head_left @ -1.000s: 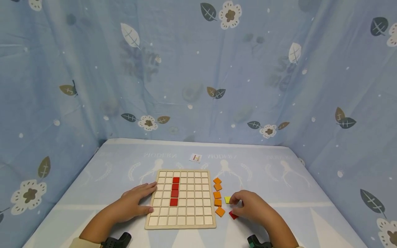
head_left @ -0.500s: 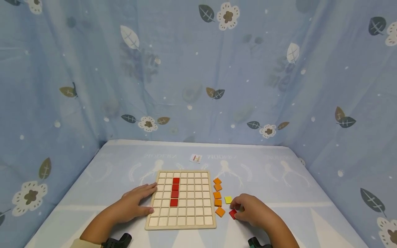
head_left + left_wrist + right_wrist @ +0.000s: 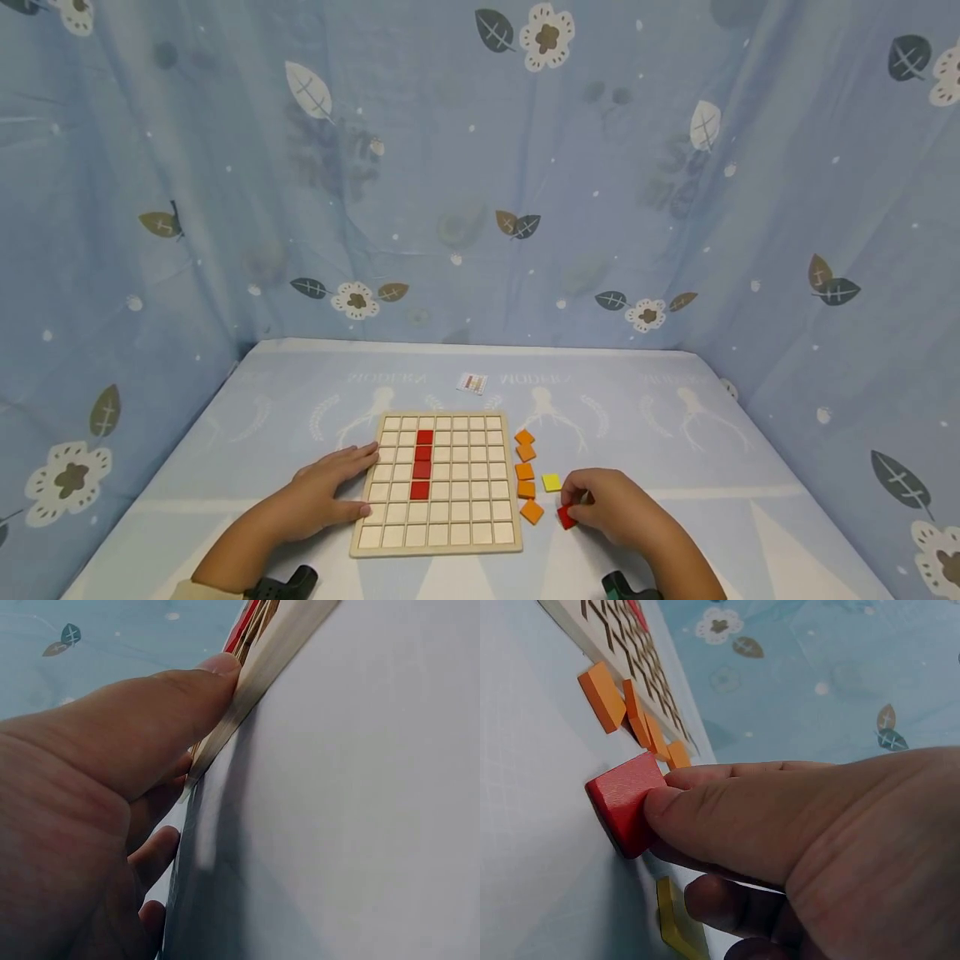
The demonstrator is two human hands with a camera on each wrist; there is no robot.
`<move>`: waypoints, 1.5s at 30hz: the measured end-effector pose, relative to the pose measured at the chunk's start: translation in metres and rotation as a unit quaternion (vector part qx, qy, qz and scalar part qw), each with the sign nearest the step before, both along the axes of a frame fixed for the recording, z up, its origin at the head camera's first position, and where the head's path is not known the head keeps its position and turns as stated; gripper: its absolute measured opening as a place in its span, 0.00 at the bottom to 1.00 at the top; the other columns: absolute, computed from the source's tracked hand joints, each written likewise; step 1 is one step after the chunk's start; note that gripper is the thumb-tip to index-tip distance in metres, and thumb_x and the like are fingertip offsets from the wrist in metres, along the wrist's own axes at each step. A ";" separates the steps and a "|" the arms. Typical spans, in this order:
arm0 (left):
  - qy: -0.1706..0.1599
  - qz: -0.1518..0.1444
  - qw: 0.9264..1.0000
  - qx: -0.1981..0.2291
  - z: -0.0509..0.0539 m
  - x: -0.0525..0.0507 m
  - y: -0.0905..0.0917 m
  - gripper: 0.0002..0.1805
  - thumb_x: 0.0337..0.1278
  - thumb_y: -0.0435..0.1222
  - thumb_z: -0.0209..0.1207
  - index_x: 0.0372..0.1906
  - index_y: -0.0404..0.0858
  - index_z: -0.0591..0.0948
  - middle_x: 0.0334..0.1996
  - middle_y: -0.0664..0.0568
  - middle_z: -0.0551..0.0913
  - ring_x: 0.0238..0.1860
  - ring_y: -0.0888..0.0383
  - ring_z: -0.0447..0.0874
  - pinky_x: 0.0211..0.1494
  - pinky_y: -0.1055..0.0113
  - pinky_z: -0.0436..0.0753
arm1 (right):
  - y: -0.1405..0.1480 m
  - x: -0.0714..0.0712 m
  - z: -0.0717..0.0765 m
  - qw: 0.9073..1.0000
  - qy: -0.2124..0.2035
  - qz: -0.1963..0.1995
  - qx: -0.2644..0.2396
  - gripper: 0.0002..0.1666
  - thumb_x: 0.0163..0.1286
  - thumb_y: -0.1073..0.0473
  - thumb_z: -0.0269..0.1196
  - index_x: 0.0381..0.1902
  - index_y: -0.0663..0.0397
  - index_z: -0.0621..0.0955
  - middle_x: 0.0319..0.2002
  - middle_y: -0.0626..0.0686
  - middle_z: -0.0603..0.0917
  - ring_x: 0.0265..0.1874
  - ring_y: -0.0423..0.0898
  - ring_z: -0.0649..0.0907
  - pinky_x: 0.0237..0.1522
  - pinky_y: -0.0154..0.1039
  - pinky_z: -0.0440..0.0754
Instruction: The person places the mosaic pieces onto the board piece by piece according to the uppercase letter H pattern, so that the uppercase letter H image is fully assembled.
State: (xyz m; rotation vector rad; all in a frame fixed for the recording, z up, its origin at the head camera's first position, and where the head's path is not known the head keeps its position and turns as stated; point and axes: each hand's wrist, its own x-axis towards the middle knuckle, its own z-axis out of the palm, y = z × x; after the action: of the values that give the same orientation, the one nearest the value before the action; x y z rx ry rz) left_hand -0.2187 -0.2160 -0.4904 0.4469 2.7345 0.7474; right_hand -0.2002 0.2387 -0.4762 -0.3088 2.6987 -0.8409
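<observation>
The right hand point(image 3: 611, 504) pinches a red tile point(image 3: 566, 517) between thumb and fingers; in the right wrist view the red tile point(image 3: 630, 801) is tilted up from the surface at the fingertips. A yellow tile point(image 3: 552, 482) lies just left of that hand. The left hand point(image 3: 321, 492) rests along the left edge of a wooden grid board point(image 3: 435, 550), its thumb point(image 3: 217, 667) touching the frame in the left wrist view. One column of the board holds several red tiles point(image 3: 422, 469).
Several orange tiles point(image 3: 526, 472) lie in a column right of the board. A small printed card point(image 3: 472, 383) lies behind it. Patterned blue curtains point(image 3: 457, 167) surround the table point(image 3: 660, 417) at the back and sides.
The right hand has shifted slightly right, away from the yellow tile, and has taken the red tile between thumb and fingers. The left hand has stayed on the board's edge.
</observation>
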 end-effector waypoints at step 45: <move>-0.002 -0.001 1.000 0.003 0.001 -0.001 0.001 0.49 0.55 0.59 0.72 0.80 0.47 0.69 0.83 0.51 0.61 0.82 0.35 0.54 0.71 0.20 0.53 | -0.071 -0.023 0.007 0.949 -0.032 -0.138 -0.281 0.08 0.71 0.55 0.70 0.39 0.54 0.87 0.35 0.52 0.85 0.29 0.47 0.75 0.28 0.37 0.73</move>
State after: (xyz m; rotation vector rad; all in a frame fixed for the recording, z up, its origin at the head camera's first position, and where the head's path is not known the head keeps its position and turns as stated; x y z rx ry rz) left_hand -0.2195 -0.2152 -0.4899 0.4483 2.7289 0.7541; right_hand -0.2235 0.1680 -0.4696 -0.0139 2.4188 -1.6712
